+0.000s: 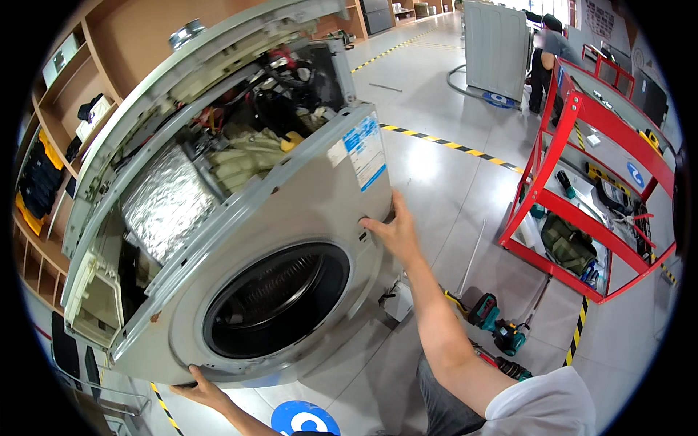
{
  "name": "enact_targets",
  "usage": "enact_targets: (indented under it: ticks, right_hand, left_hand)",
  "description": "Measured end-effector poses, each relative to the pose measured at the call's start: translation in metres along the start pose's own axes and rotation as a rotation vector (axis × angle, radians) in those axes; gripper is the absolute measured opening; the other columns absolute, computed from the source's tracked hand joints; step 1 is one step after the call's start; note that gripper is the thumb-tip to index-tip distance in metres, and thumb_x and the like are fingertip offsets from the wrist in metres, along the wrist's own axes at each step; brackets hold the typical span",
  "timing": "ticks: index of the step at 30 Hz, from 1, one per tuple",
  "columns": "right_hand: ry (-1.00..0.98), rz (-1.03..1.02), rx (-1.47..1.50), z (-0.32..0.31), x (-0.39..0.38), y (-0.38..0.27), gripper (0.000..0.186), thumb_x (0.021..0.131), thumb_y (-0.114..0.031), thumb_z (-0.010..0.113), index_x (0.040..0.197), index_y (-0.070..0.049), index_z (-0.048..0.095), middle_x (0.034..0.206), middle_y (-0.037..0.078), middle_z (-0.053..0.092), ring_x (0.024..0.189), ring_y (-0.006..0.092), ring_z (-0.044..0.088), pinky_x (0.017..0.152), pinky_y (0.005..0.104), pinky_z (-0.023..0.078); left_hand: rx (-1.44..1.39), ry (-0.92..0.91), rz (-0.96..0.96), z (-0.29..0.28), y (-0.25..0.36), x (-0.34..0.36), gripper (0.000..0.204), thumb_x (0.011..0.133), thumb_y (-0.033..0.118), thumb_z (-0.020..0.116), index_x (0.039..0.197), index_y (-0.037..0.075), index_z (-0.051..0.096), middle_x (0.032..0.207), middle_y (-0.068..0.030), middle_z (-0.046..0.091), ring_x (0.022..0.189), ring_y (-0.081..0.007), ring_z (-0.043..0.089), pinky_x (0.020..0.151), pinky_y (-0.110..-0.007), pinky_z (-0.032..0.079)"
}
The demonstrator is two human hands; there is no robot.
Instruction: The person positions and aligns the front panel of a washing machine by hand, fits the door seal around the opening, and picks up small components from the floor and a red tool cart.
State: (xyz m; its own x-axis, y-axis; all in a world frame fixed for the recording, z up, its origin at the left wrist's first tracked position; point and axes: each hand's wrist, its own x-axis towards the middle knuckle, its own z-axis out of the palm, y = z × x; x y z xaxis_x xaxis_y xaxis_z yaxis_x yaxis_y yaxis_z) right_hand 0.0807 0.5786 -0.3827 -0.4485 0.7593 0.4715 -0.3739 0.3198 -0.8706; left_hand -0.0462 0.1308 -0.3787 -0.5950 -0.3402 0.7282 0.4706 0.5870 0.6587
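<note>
A grey washing machine front panel [305,207] with a round door opening stands tilted before me, a gap between its top edge and the machine body. My right hand [395,231] grips its right edge, thumb on the face and fingers round the side. At the lower left, my left hand [201,391] clasps the panel's edge, with the fingers partly hidden. Through the dark door opening [276,301] a drum shows. Behind the panel, the open machine exposes wiring [280,76] and a foil-covered part [171,200].
Cordless power drills [509,334] lie on the floor at my right. A red tool cart [538,196] with tools stands beyond them. Another washing machine [496,47] and a person [554,54] are farther back. Wooden shelves [94,43] line the left.
</note>
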Motion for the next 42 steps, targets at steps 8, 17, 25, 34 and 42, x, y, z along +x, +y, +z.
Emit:
enact_targets:
  ticks: [8, 17, 25, 34, 42]
  right_hand:
    - [0.04, 0.027, -0.093, -0.01, 0.005, 0.004, 0.077, 0.059, -0.017, 0.083, 0.122, 0.0, 0.043, 0.111, 0.016, 0.055, 0.101, 0.0264, 0.054, 0.087, 0.0351, 0.043]
    - [0.025, -0.202, -0.182, -0.017, 0.014, 0.026, 0.08, 0.059, -0.035, 0.079, 0.12, 0.002, 0.044, 0.116, 0.02, 0.051, 0.103, 0.0364, 0.05, 0.085, 0.0419, 0.043]
    - [0.02, -0.259, -0.207, -0.019, 0.018, 0.046, 0.075, 0.067, -0.046, 0.071, 0.118, 0.002, 0.043, 0.114, 0.021, 0.051, 0.099, 0.0353, 0.052, 0.08, 0.0436, 0.044]
    - [0.061, -0.34, -0.278, -0.012, 0.016, 0.062, 0.074, 0.077, -0.056, 0.058, 0.118, 0.003, 0.039, 0.111, 0.023, 0.053, 0.094, 0.0373, 0.055, 0.079, 0.0454, 0.046]
    - [0.028, -0.362, -0.317, -0.008, 0.012, 0.054, 0.078, 0.077, -0.057, 0.058, 0.121, 0.004, 0.036, 0.113, 0.023, 0.052, 0.096, 0.0365, 0.053, 0.079, 0.0436, 0.045]
  left_hand:
    - [-0.09, -0.265, -0.216, -0.017, 0.013, 0.005, 0.062, 0.087, 0.025, 0.059, 0.132, -0.002, 0.026, 0.128, -0.0177, 0.038, 0.113, -0.0246, 0.039, 0.1, -0.035, 0.028]
    - [-0.334, -0.491, -0.588, -0.051, 0.013, 0.033, 0.057, 0.079, 0.003, 0.057, 0.127, 0.012, 0.027, 0.129, -0.009, 0.036, 0.113, -0.0214, 0.035, 0.094, -0.042, 0.029]
    - [-0.139, -0.421, -0.651, -0.029, 0.034, 0.027, 0.053, 0.071, 0.0, 0.06, 0.116, 0.012, 0.034, 0.117, -0.0045, 0.045, 0.104, -0.019, 0.045, 0.086, -0.04, 0.038]
    - [-0.103, -0.413, -0.578, -0.018, 0.053, 0.016, 0.069, 0.066, -0.001, 0.055, 0.128, 0.009, 0.026, 0.122, -0.0093, 0.039, 0.102, -0.0189, 0.046, 0.081, -0.03, 0.04]
    - [-0.164, -0.359, -0.404, -0.035, 0.013, 0.029, 0.057, 0.063, 0.004, 0.06, 0.115, 0.005, 0.036, 0.106, -0.0068, 0.047, 0.089, -0.0141, 0.048, 0.073, -0.026, 0.041]
